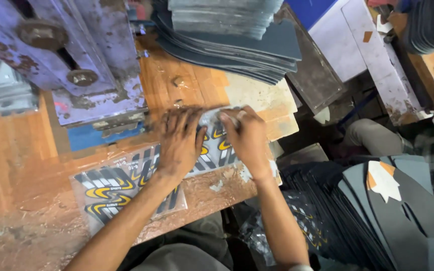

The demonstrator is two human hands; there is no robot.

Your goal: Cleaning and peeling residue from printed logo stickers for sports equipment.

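Both hands, left hand (179,143) and right hand (247,138), press flat, grip released, on the printed sheet (126,183) beneath them on the bench (16,145).

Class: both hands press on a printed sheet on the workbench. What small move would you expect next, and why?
Probably sliding the printed sheet toward the purple press: left hand and right hand both lie flat on it, and it sits just beside the press.

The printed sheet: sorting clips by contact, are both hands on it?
Yes: left hand and right hand both press the printed sheet.
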